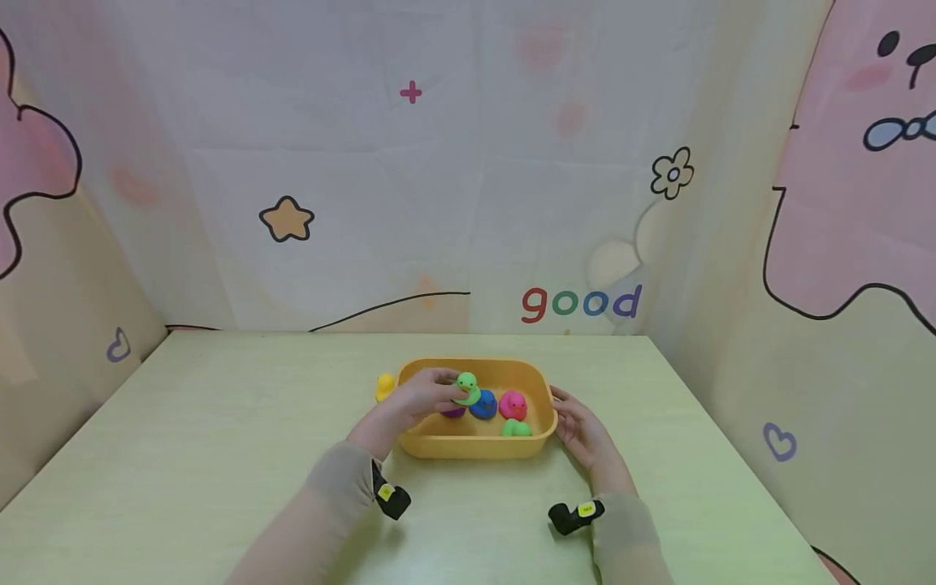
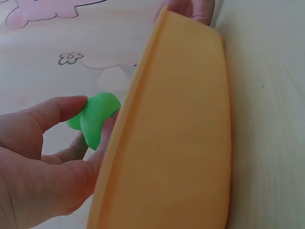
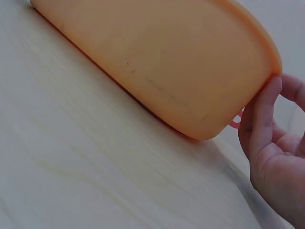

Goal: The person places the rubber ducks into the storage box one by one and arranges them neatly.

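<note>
A yellow-orange plastic basin (image 1: 468, 448) stands on the table. My left hand (image 1: 424, 396) reaches in over its left side and pinches a green rubber duck (image 1: 467, 390) between thumb and fingers; the duck (image 2: 98, 117) also shows in the left wrist view. Inside the basin are a blue duck (image 1: 483, 405), a pink duck (image 1: 513, 405), a second green duck (image 1: 516, 428) lying tipped, and a purple duck (image 1: 454, 412) partly hidden by my left hand. At the right end, my right hand (image 1: 582, 431) touches the basin's outer wall and rim with loosely bent fingers (image 3: 265, 114).
A yellow duck (image 1: 385, 387) stands on the table just outside the basin's left end. The light wood-grain table (image 1: 241, 455) meets cloth-like walls printed with cartoons at the back and sides. A black wrist camera (image 1: 392, 497) sits on each sleeve.
</note>
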`<move>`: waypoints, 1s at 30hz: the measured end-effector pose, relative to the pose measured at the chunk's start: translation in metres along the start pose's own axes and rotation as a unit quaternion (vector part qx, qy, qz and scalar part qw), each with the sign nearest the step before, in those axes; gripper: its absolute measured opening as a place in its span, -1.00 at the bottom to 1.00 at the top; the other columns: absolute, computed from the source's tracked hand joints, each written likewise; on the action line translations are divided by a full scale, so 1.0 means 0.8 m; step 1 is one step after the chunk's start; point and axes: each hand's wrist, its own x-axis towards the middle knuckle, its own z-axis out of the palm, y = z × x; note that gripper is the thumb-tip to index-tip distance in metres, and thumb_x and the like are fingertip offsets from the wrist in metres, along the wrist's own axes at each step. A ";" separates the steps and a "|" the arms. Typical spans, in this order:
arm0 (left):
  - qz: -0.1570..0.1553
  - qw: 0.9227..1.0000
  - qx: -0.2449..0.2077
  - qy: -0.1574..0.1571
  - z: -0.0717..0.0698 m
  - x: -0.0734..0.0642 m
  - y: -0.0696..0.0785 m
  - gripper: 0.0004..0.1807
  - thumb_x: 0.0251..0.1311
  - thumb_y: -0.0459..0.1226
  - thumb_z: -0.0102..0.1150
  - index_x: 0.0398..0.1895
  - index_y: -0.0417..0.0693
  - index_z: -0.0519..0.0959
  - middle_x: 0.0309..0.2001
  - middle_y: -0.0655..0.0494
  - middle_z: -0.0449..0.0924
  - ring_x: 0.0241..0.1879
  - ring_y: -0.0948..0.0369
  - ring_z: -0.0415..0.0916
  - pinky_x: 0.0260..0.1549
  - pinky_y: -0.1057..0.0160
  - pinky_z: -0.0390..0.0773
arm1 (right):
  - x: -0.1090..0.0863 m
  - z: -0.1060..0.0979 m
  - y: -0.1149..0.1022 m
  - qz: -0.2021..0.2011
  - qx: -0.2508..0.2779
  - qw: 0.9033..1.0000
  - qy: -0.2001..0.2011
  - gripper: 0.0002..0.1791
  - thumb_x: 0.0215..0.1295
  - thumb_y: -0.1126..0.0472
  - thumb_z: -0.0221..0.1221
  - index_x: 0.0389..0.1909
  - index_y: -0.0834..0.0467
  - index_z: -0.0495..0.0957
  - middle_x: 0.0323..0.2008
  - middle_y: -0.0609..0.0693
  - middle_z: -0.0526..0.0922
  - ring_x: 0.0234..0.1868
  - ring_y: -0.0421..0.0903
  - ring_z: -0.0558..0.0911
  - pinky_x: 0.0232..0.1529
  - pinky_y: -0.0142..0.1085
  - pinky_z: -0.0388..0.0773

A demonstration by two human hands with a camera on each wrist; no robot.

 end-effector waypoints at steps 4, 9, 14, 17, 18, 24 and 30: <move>-0.025 0.999 0.042 0.005 0.017 0.004 -0.004 -0.46 0.24 -0.43 0.17 0.27 -0.47 0.33 0.20 -0.28 0.44 -0.06 0.15 0.56 0.16 0.07 0.53 | 0.005 -0.002 0.004 -0.003 -0.002 1.000 0.007 -0.39 0.49 0.39 -0.17 0.50 0.29 -0.09 -0.21 -0.11 0.60 -0.39 -0.32 0.59 -0.30 -0.58 0.57; -0.042 0.993 0.108 0.011 0.029 0.007 -0.009 -0.47 0.18 -0.34 0.29 0.22 -0.34 0.45 0.11 -0.15 0.54 -0.19 0.17 0.56 -0.09 0.26 0.62 | 0.003 0.000 0.005 -0.003 -0.002 1.000 0.007 -0.39 0.49 0.39 -0.17 0.50 0.29 -0.08 -0.21 -0.10 0.59 -0.41 -0.33 0.58 -0.31 -0.59 0.56; -0.045 0.986 0.159 0.018 0.039 0.007 -0.013 -0.48 0.12 -0.29 0.36 0.14 -0.29 0.51 -0.06 -0.06 0.60 -0.30 0.19 0.53 -0.28 0.33 0.58 | 0.003 0.000 0.004 -0.002 -0.004 1.000 0.002 -0.37 0.48 0.38 -0.17 0.50 0.29 -0.10 -0.20 -0.10 0.59 -0.38 -0.32 0.58 -0.29 -0.59 0.57; -0.039 0.979 0.198 0.034 0.047 0.007 -0.012 -0.51 0.08 -0.28 0.40 0.09 -0.29 0.55 -0.09 -0.03 0.59 -0.27 0.17 0.49 -0.23 0.29 0.59 | 0.003 -0.001 0.003 -0.002 -0.006 1.000 0.000 -0.37 0.48 0.38 -0.16 0.50 0.29 -0.10 -0.20 -0.11 0.59 -0.37 -0.33 0.59 -0.27 -0.59 0.57; -0.035 0.975 0.215 0.039 0.049 0.008 -0.012 -0.52 0.07 -0.29 0.41 0.06 -0.29 0.56 -0.10 -0.04 0.60 -0.24 0.16 0.49 -0.19 0.26 0.59 | 0.003 -0.001 0.003 -0.002 -0.007 1.000 -0.001 -0.36 0.48 0.37 -0.15 0.51 0.29 -0.10 -0.20 -0.11 0.59 -0.36 -0.33 0.59 -0.27 -0.59 0.57; -0.015 0.948 0.312 0.068 0.064 0.013 -0.012 -0.61 0.00 -0.32 0.46 -0.09 -0.31 0.63 -0.11 -0.10 0.64 -0.12 0.08 0.51 0.02 0.10 0.56 | 0.003 -0.002 0.003 -0.002 -0.007 1.000 -0.001 -0.36 0.48 0.37 -0.15 0.51 0.29 -0.10 -0.18 -0.11 0.59 -0.34 -0.32 0.59 -0.25 -0.58 0.57; -0.010 0.921 0.380 0.085 0.074 0.019 -0.015 -0.65 -0.02 -0.31 0.48 -0.15 -0.27 0.67 -0.12 -0.08 0.67 -0.12 0.05 0.56 -0.03 0.14 0.59 | -0.003 0.000 0.001 -0.005 -0.001 1.000 -0.015 -0.38 0.50 0.39 -0.19 0.50 0.30 -0.13 -0.20 -0.11 0.59 -0.33 -0.34 0.61 -0.27 -0.58 0.58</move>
